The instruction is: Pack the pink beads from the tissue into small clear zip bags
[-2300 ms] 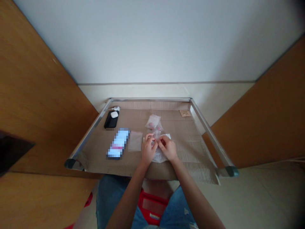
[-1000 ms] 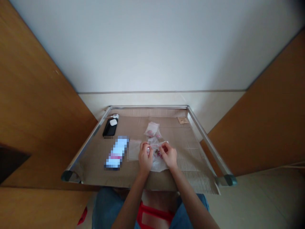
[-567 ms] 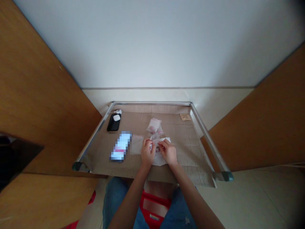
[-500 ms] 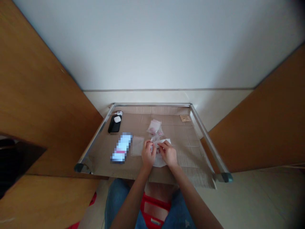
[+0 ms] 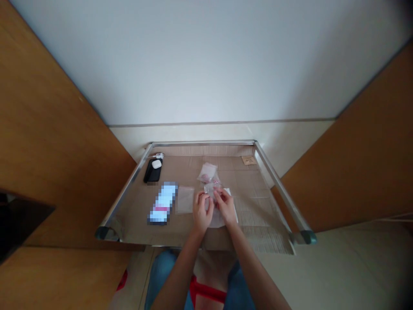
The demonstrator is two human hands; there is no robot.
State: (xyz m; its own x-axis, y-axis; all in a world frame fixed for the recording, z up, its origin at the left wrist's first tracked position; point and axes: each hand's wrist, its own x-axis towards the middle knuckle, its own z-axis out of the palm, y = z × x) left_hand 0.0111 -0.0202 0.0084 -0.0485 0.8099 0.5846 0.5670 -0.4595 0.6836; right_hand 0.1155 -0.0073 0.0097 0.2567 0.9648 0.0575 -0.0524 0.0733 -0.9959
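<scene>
Both hands meet over a white sheet (image 5: 217,222) near the front of a cardboard-covered table. My left hand (image 5: 202,212) has its fingers curled at the lower left edge of a small clear plastic bag (image 5: 210,187). At the bag's right side, my right hand (image 5: 226,208) is closed in a pinch. Small reddish pieces show between the hands, too small to name, and the fingers partly hide them. Just beyond lie further small clear bags (image 5: 208,172) with pinkish-red contents. Left of my left hand, a flat clear bag (image 5: 185,199) rests on the cardboard.
A phone with a blurred screen (image 5: 163,202) lies to the left. Behind it a white earbud case (image 5: 156,164) sits on a black tray-like object (image 5: 152,172), beside a white plug (image 5: 158,155). A brown paper piece (image 5: 248,160) lies back right. Metal rails (image 5: 280,189) edge the table.
The small clear bag shows more fully between my hands. My right fingers have moved slightly up and in toward it. The whole view has shifted a little.
</scene>
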